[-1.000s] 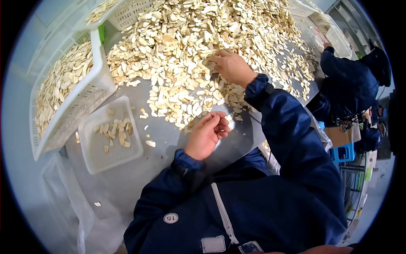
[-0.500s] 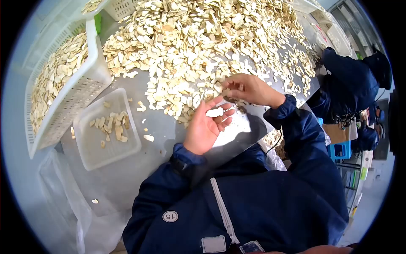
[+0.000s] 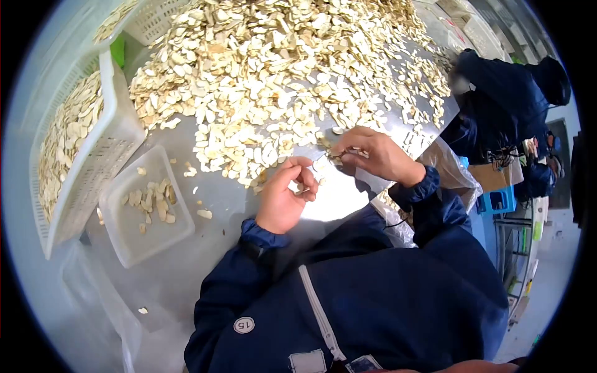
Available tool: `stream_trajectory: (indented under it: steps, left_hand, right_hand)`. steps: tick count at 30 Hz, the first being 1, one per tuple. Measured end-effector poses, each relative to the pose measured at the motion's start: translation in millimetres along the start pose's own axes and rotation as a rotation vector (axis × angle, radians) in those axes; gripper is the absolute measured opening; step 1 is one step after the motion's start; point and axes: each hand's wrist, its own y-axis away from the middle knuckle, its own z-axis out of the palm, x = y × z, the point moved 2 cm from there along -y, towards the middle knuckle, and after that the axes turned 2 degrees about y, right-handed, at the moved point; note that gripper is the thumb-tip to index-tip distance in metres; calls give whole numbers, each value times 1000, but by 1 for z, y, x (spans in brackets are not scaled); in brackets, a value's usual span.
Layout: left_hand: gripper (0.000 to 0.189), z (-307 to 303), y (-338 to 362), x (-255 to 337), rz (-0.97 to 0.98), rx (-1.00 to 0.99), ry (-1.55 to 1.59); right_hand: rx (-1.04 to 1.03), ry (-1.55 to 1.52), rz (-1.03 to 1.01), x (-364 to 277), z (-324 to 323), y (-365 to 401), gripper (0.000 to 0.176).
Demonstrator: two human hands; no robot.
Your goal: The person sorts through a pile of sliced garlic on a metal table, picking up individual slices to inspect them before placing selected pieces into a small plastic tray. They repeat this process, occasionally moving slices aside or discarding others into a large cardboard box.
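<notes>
A large heap of pale, flat dried slices (image 3: pixel 261 81) spreads over the metal table. My left hand (image 3: pixel 283 198) is held over the near edge of the heap with its fingers curled in. A small pale bit shows between those fingers, seemingly a slice. To its right, my right hand (image 3: pixel 379 156) has thumb and fingers drawn together at the heap's edge. What its fingertips hold, if anything, is too small to make out. A few slices lie on the brightly lit table between the two hands.
A shallow clear plastic tray (image 3: pixel 124 244) with several slices stands at the left. Beyond it is a white perforated basket (image 3: pixel 112 146) full of slices. A plastic bag (image 3: pixel 93 304) hangs at the lower left. At the right are a person in dark clothing (image 3: pixel 504 93) and a blue stool (image 3: pixel 497 200).
My left hand has gone from open, with a white slice on the palm, to curled fingers. My right hand has moved slightly right and down, apart from the left. The whole view has shifted somewhat.
</notes>
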Motion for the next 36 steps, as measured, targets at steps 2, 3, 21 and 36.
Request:
stream_trajectory:
  steps: [2, 3, 21, 36]
  left_hand:
    - [20, -2, 0, -1, 11, -38, -13]
    - [19, -1, 0, -1, 0, -22, -11]
    - [15, 5, 1, 0, -53, -32, 9]
    - [48, 24, 11, -22, -171, -207, -436]
  right_hand:
    - [20, 31, 310, 10, -12, 26, 16]
    - [17, -4, 333, 12, -15, 38, 16]
    - [368, 378, 458, 32, 20, -13, 20]
    - [628, -682, 317, 12, -2, -37, 32]
